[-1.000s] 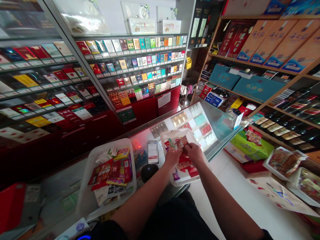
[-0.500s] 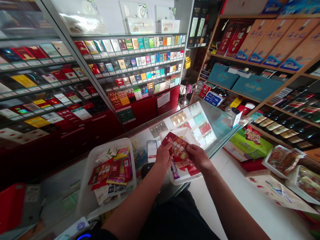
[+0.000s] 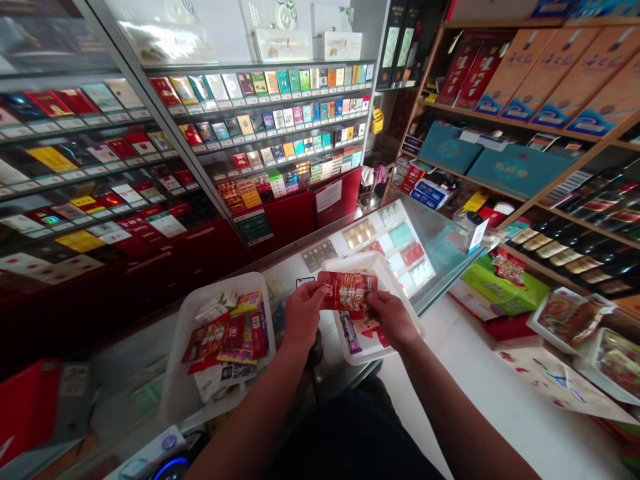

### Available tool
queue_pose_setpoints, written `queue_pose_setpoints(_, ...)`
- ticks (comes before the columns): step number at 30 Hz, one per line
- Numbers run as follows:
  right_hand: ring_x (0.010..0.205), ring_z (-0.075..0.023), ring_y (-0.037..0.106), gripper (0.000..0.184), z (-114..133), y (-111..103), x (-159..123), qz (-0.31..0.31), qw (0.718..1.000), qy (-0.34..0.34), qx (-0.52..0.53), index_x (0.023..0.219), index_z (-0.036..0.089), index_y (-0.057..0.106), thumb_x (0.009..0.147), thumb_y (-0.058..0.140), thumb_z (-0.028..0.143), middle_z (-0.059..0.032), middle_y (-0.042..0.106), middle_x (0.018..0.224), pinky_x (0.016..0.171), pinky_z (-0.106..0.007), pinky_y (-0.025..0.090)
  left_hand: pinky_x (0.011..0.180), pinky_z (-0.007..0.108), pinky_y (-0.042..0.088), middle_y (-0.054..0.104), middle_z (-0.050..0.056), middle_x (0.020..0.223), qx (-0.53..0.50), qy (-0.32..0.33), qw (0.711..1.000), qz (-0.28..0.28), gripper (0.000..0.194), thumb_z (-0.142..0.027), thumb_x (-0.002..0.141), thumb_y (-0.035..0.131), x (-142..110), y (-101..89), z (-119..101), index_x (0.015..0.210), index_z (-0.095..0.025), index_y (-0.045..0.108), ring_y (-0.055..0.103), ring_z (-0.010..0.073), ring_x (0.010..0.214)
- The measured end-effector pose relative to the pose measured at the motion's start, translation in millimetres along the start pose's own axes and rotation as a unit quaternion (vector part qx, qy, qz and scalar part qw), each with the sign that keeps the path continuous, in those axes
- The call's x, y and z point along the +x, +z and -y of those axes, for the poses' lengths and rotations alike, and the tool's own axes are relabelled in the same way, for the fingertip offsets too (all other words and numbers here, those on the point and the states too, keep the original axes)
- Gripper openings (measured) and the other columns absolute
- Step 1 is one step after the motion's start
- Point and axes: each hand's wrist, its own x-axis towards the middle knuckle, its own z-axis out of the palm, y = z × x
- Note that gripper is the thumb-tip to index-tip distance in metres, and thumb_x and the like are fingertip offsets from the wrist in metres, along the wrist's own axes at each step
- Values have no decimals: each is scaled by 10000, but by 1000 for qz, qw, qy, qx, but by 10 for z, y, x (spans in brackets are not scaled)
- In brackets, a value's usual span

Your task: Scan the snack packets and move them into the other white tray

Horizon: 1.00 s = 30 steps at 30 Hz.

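Observation:
Between my two hands a red snack packet [image 3: 347, 292] with printed lettering is held up, roughly level. My left hand [image 3: 306, 310] pinches its left end; my right hand [image 3: 393, 317] grips the lower right corner. Beneath the packet stands a white plastic tub [image 3: 367, 357] with a purple packet [image 3: 351, 333] and red-and-white packets inside, partly covered by my hands. To the left, a second white tub [image 3: 173, 363] holds several snack packets, among them a red one [image 3: 207, 340] like the held one. A phone [image 3: 305, 283] lies partly hidden behind my left hand.
Both tubs rest on a glass display counter [image 3: 440, 233]. Cigarette packs [image 3: 280, 81] line the wall shelves ahead. Wooden shelves with boxes [image 3: 525, 170] and bottles stand at right. A green box [image 3: 505, 287] and packed trays [image 3: 570, 320] sit low on the right; a red-and-grey device [image 3: 37, 407] sits at lower left.
The red packet has turned from a slant to nearly level. My left hand has shifted left along with the packet's left end and now covers much of the phone.

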Motion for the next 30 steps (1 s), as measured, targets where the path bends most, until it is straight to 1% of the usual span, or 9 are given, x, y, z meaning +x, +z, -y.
queue_pose_setpoints(3,608,-194,663,393,48,92,-27,-18,1000,-3,21,948,217,658,739,780,527,-18,725,749,578,-310,529,739,308,563,771,45,896,41,16,999,11,327,-384,723,783,-53,-156,-96,964,-166,742,709,186,772)
queue_pose_setpoints(7,626,-184,670,577,118,216,-62,-28,999,-33,33,1195,241,594,710,826,452,4,726,784,599,-310,556,588,258,539,720,-5,761,60,40,997,-25,319,-353,711,812,-117,-315,-178,940,-199,651,669,152,629)
queue_pose_setpoints(9,612,-178,663,527,146,250,-75,-30,998,-45,19,1181,239,632,729,801,450,-5,732,809,591,-313,561,533,218,499,677,-30,698,80,55,994,-42,299,-343,696,824,-129,-377,-199,874,-199,631,623,122,570)
queue_pose_setpoints(12,685,-193,698,364,187,257,-81,-17,999,-31,7,1094,221,731,793,703,424,-38,759,930,648,-337,591,523,217,493,706,0,757,76,32,996,-26,281,-367,705,802,-113,-477,-226,877,-170,698,613,115,579)
queue_pose_setpoints(15,828,-224,730,375,226,250,-71,9,999,-8,30,1137,227,758,792,668,346,-43,768,1058,745,-363,612,599,285,556,753,59,849,22,-11,1000,6,340,-360,694,780,-73,-580,-267,957,-145,758,672,164,653)
queue_pose_setpoints(18,960,-239,723,400,228,271,-43,11,998,-51,22,1143,225,760,755,735,319,-44,765,1125,863,-388,599,727,364,596,772,89,910,-7,-27,999,46,375,-298,653,789,-45,-644,-322,996,-146,776,719,216,759)
queue_pose_setpoints(24,1051,-251,715,347,117,332,23,-18,989,-128,-69,1131,231,761,823,738,389,-53,774,1112,995,-433,548,906,409,571,782,92,1055,124,65,988,57,356,-348,684,833,-42,-684,-360,1003,-196,787,720,260,979)
queue_pose_setpoints(27,1010,-253,727,297,84,337,36,-40,982,-139,-125,1108,251,775,837,712,356,-42,784,1077,977,-437,558,900,395,569,784,92,1048,175,93,979,53,351,-379,738,807,-26,-747,-309,1043,-207,780,723,256,976)
queue_pose_setpoints(30,992,-251,730,265,82,350,39,-62,974,-151,-158,1078,264,790,836,689,307,-34,784,1075,956,-426,569,898,381,569,783,95,1051,187,104,975,58,368,-347,760,793,-7,-812,-269,1098,-203,766,730,248,960)
